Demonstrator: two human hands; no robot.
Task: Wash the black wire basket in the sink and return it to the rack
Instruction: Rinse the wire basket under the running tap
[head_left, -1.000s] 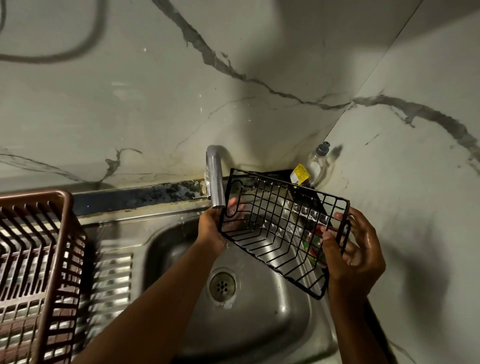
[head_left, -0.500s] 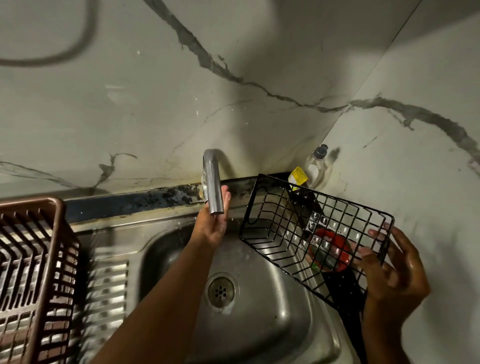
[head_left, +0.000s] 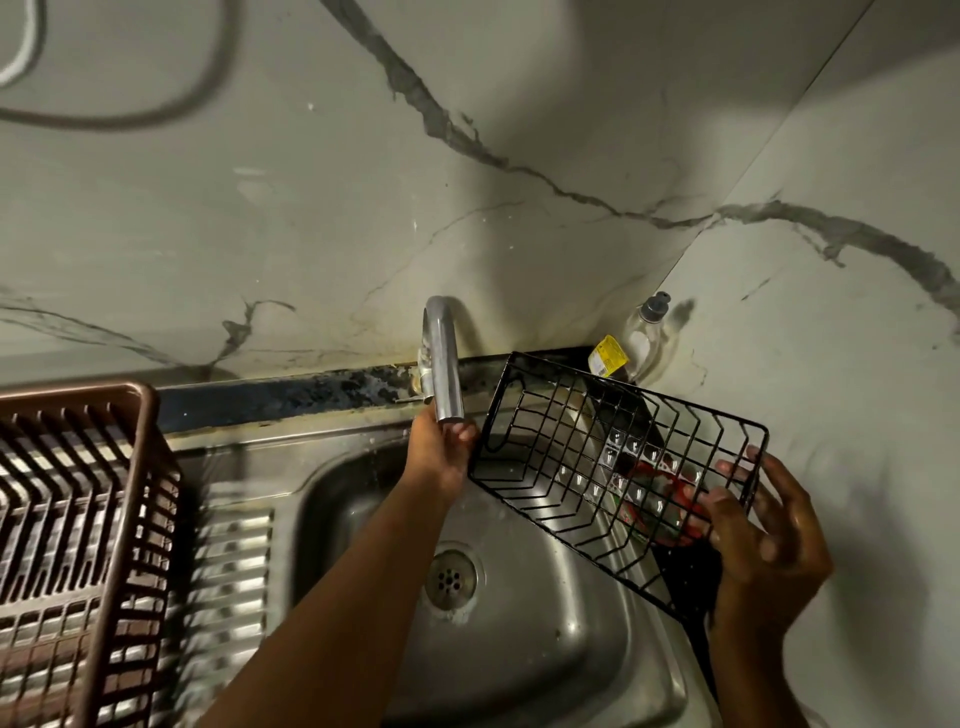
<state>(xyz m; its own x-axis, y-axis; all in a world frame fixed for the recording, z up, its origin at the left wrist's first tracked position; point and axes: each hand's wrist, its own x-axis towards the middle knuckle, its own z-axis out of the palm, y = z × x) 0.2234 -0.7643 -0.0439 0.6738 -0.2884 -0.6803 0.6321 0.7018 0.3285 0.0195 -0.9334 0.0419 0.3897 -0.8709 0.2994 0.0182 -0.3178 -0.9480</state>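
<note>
Head view: I see the black wire basket (head_left: 587, 467), a thin-rod grid with an open top, tilted over the right side of the dull stainless sink (head_left: 524, 639). My right hand (head_left: 763, 540) grips its right end, thumb inside the rim and fingers spread behind the wires. My left hand (head_left: 441, 457) reaches up under the curved chrome faucet (head_left: 444, 364), fingers curled at its spout; whether it grips, I cannot tell. Left stands a brown slatted plastic rack (head_left: 78, 519). A yellow label (head_left: 607, 355) in the corner is unreadable.
</note>
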